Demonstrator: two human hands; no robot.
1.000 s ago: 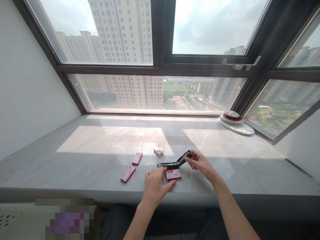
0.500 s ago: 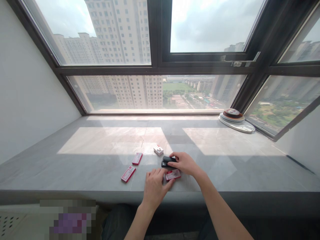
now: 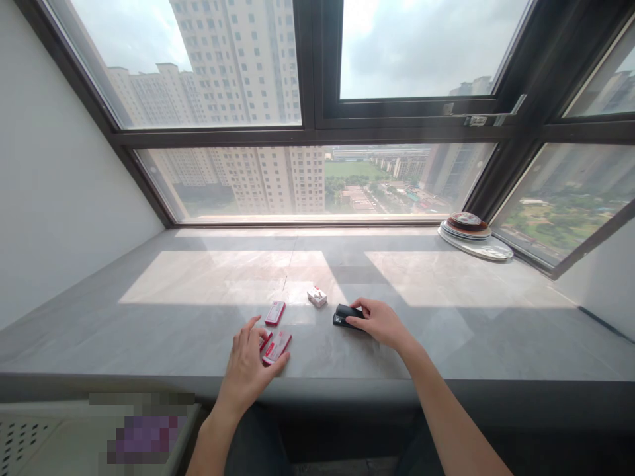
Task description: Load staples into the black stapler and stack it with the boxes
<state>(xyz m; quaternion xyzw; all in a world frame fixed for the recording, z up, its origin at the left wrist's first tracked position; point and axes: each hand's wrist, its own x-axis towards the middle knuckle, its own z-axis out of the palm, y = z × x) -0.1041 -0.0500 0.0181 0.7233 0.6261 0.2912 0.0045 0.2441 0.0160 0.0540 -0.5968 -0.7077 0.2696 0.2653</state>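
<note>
My left hand (image 3: 248, 360) is closed round a small red-and-white box (image 3: 278, 348), thumb on its near right edge and fingers at its far left side. A second flat red-and-white box (image 3: 266, 340) is partly hidden under the fingers, right beside the held one. Just beyond lies a third such box (image 3: 274, 313) on the sill. My right hand (image 3: 378, 322) grips a black stapler (image 3: 347, 315), which lies on its side or flat on the surface; its right end is covered by the hand. A small white box (image 3: 317, 296) stands left of and beyond the stapler.
The grey stone windowsill (image 3: 198, 337) ends at a front edge close to my forearms. A stack of plates (image 3: 469, 235) sits in the far right corner by the window frame. Below the sill at left is a light perforated container (image 3: 54, 443), partly blurred out.
My left hand has moved left with the box, from beside the stapler to the other red-and-white boxes. My right hand still holds the stapler, which sits slightly further right in view.
</note>
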